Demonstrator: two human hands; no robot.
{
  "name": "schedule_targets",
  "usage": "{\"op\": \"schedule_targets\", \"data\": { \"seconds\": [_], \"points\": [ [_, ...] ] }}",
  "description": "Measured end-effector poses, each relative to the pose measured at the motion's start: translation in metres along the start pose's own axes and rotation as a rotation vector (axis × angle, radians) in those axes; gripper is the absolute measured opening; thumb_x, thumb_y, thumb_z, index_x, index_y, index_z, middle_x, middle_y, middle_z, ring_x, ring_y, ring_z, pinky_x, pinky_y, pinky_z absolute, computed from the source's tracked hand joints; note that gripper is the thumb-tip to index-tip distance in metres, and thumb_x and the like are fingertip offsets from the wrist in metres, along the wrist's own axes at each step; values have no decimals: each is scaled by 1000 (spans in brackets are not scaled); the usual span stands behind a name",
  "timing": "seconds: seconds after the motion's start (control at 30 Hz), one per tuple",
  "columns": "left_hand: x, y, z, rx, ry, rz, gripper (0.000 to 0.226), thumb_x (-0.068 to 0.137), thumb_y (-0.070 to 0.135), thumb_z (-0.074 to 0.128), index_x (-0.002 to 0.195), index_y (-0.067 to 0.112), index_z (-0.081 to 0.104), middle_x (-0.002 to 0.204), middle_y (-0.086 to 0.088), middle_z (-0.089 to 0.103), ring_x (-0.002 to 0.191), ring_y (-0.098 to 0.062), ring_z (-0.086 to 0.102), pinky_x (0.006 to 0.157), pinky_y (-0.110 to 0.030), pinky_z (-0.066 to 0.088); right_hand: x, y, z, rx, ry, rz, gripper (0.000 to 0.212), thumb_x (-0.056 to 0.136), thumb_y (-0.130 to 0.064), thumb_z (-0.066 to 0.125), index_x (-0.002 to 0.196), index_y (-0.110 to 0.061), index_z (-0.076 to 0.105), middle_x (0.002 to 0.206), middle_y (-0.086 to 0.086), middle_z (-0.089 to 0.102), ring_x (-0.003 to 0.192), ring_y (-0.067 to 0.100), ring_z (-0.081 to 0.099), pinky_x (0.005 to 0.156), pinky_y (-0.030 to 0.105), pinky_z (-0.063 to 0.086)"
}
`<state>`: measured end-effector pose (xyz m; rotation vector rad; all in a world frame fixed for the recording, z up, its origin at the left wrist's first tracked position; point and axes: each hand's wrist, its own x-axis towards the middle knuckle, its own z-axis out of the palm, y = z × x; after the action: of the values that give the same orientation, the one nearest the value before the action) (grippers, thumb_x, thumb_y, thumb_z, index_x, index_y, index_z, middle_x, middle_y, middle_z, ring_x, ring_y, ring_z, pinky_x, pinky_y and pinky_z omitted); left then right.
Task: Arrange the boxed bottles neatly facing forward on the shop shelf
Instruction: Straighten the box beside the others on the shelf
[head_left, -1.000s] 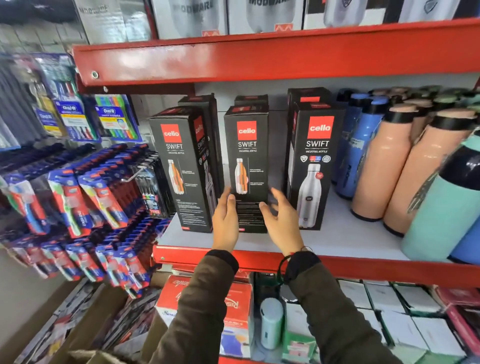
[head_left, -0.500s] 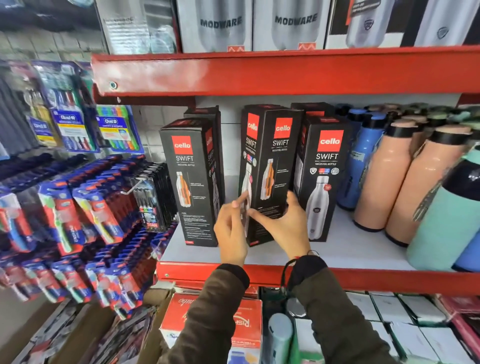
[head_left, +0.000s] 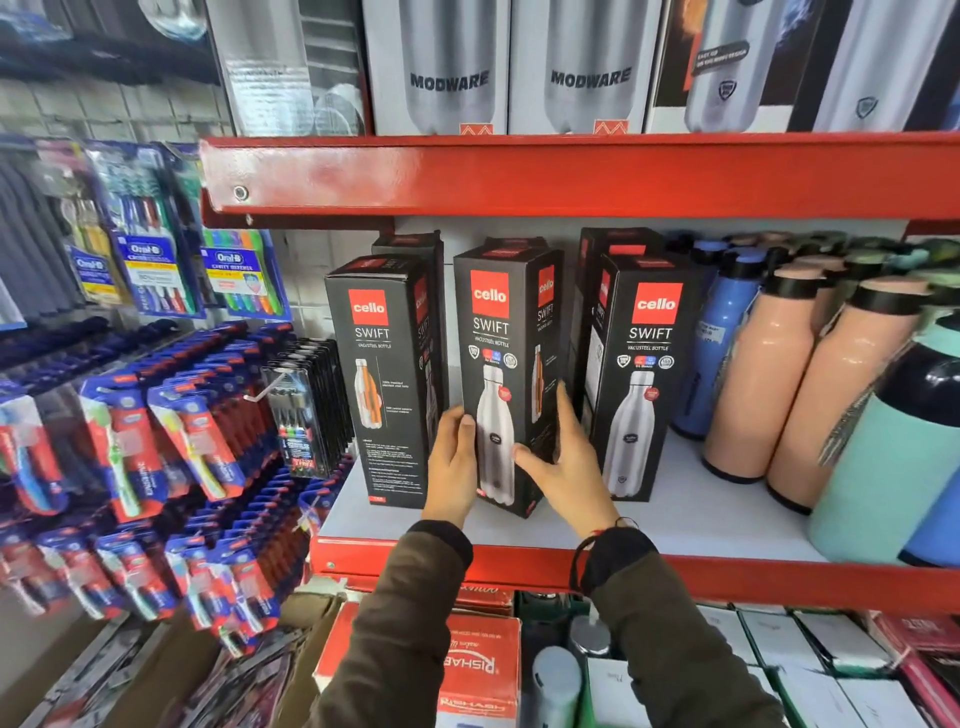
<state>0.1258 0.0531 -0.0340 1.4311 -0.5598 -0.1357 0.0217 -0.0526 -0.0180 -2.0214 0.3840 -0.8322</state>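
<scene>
Three black Cello Swift bottle boxes stand in a front row on the white shelf (head_left: 691, 519). The middle box (head_left: 501, 332) shows its silver-bottle face toward me, turned slightly so its right side also shows. My left hand (head_left: 453, 462) grips its lower left edge and my right hand (head_left: 563, 467) wraps its lower right corner. The left box (head_left: 382, 374) shows an orange-and-silver bottle picture. The right box (head_left: 641, 374) shows the silver-bottle face. More black boxes stand behind them.
Loose peach bottles (head_left: 763, 374), blue bottles (head_left: 719, 338) and a teal one (head_left: 883, 457) crowd the shelf's right. A red shelf lip (head_left: 571, 176) runs overhead with Modware boxes (head_left: 447, 67) on it. Toothbrush packs (head_left: 156, 426) hang at the left. Cartons sit below.
The middle box has been rotated between my hands from its orange-bottle face, through an edge-on pose, to its silver-bottle face. The camera has moved closer.
</scene>
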Motion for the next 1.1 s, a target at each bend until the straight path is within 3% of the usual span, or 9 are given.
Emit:
{"op": "schedule_targets", "data": {
  "seconds": [0.17,0.33,0.43,0.53,0.67,0.83,0.9,1.0,1.1],
  "points": [
    [-4,-7,1,30,56,38,19,105,29,48,122,28,54,117,15,61,108,3,58,88,-1,37,2,9,3,-32,-17,-39,76,95,-15,59,157,-31,17,156,-10,38,143,10,39,119,36,33],
    [-4,-11,5,21,48,45,26,104,26,50,130,23,54,130,1,63,120,-10,60,101,-21,40,3,15,6,-69,16,-39,73,97,-12,56,147,-48,17,137,-22,43,129,7,51,108,21,36],
    [-3,-12,6,34,55,36,25,104,27,50,129,23,54,132,0,63,118,-12,60,96,-16,41,6,17,8,-87,17,-42,70,98,-13,55,152,-41,20,143,-15,47,131,9,50,109,22,35],
    [-2,-9,5,66,51,27,19,104,26,50,122,32,53,119,12,62,106,8,60,83,2,40,8,19,8,-98,37,-33,69,99,-11,53,155,-36,21,147,-5,51,129,11,53,107,21,36],
    [-4,-8,8,81,39,23,18,104,26,50,121,33,50,113,26,58,97,26,55,79,7,37,7,23,6,-108,61,-24,67,99,-12,53,155,-34,23,136,0,60,106,6,59,95,18,40],
    [-4,-7,9,84,62,47,18,104,23,51,121,27,53,112,30,58,96,34,52,79,9,36,8,24,5,-94,61,-31,65,98,-11,55,155,-25,26,148,4,52,129,21,56,109,31,41],
    [-4,-8,9,88,74,46,20,103,24,52,123,25,56,112,26,62,97,30,55,85,2,40,7,24,5,-82,87,-22,62,97,-12,57,153,-22,32,148,5,51,131,22,55,108,27,41],
    [-8,-6,9,99,121,30,26,102,26,55,127,22,61,114,15,65,102,11,61,95,-17,44,2,24,6,6,203,-33,54,91,-7,66,142,-17,49,138,8,60,118,15,61,90,2,42],
    [-14,-3,7,126,178,62,23,102,22,55,122,23,64,109,15,66,94,15,61,85,-10,45,-5,22,5,57,288,-62,44,86,-4,72,126,-18,62,118,4,68,98,10,68,75,4,49]
  ]
}}
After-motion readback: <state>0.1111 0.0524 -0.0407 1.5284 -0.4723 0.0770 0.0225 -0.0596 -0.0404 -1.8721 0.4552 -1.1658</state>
